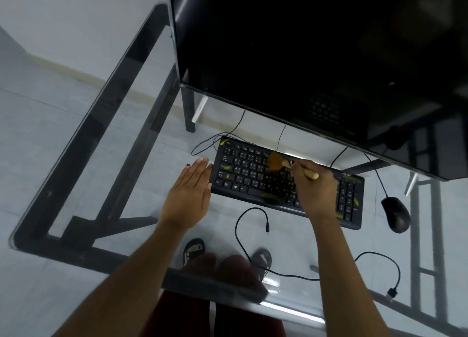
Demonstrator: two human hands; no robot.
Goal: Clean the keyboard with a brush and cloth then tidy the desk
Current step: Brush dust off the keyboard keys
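The right hand [312,187] is hovering over the middle of the keyboard [286,182], its fingers curling round the pale wooden handle of a brush [286,164], with the handle's butt poking out past the knuckles toward the number pad. The brown bristles are spreading just beyond the fingertips, on the upper key rows, probably so the tips can flick grit out from between the keys. The left hand [188,193] is lying flat on the glass desk [76,164], fingers straight and together, their tips just beside the keyboard's left end; it seems to be bracing the board against sliding, though actual contact is hard to tell. Yellow flecks are sitting on keys either side of the brushing fingers, so sweeping looks unfinished. No cloth is showing. A mouse [395,213] is resting well beyond the brush hand.
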